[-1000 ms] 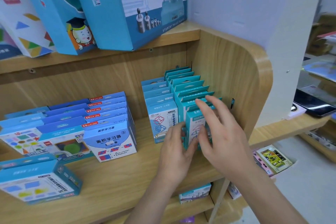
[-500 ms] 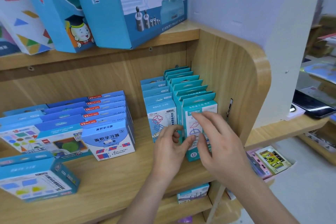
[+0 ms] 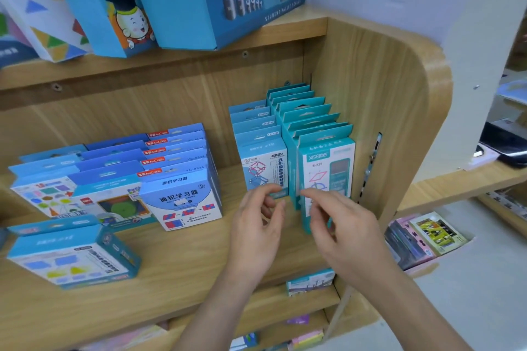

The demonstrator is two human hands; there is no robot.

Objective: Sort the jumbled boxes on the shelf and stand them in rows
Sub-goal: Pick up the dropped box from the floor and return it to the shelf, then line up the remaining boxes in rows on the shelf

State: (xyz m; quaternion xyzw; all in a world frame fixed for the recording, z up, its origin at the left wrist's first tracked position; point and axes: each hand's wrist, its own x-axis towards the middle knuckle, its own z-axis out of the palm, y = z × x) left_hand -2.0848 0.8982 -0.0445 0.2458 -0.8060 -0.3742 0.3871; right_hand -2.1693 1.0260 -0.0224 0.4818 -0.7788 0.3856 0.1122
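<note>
Head view: left hand [image 3: 256, 228] loose, empty; right hand [image 3: 350, 231], fingers relaxed, touches front teal cardboard box [image 3: 328, 162]; push squarely, keeping it upright

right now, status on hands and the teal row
Left hand at front blue box, right hand at front teal box, grips unclear. Teal row upright by side panel. Nothing in the way.

Right hand [image 3: 342, 225] has slid down the front teal box [image 3: 328, 162]; left hand [image 3: 256, 225] has loosened.
</note>
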